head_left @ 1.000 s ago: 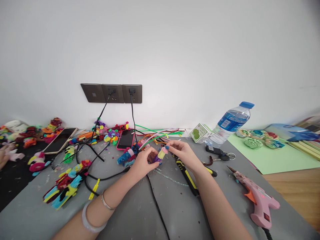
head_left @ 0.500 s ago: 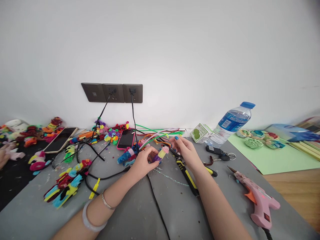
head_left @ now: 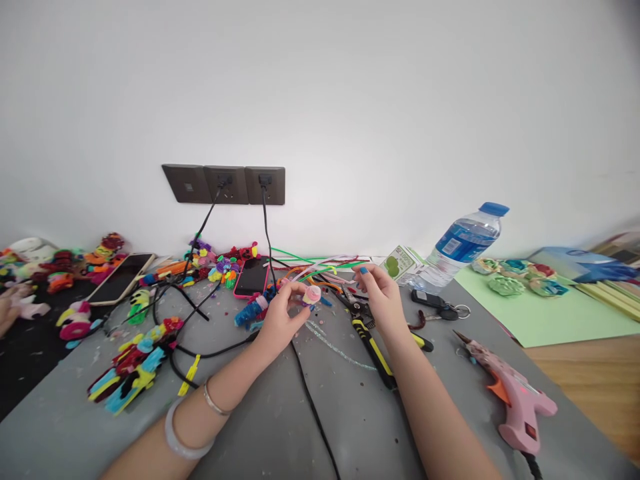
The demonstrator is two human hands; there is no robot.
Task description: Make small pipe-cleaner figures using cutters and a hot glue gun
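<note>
My left hand (head_left: 281,319) is closed around a small fuzzy pipe cleaner figure, whose pink top (head_left: 313,294) points toward me; fingers cover most of its body. My right hand (head_left: 384,299) hovers to the right, thumb and index finger pinched together; whatever they hold is too small or hidden to make out. Behind both hands lie loose green, white and orange pipe cleaners (head_left: 325,268). Below my right hand rest wire cutters with black and yellow handles (head_left: 374,353), and a sparkly pale strand (head_left: 340,350) curves across the grey mat beside them.
A pink glue gun (head_left: 523,400), car key (head_left: 435,303), tilted water bottle (head_left: 457,247) and green-and-white box (head_left: 400,263) stand or lie right. Finished fuzzy figures (head_left: 137,367), phones (head_left: 117,279) and black cables (head_left: 310,400) spread left. Another person's hand (head_left: 7,310) shows far left.
My left hand has turned the figure so its pink top faces me rather than lying sideways. My right hand has shifted slightly right, away from it.
</note>
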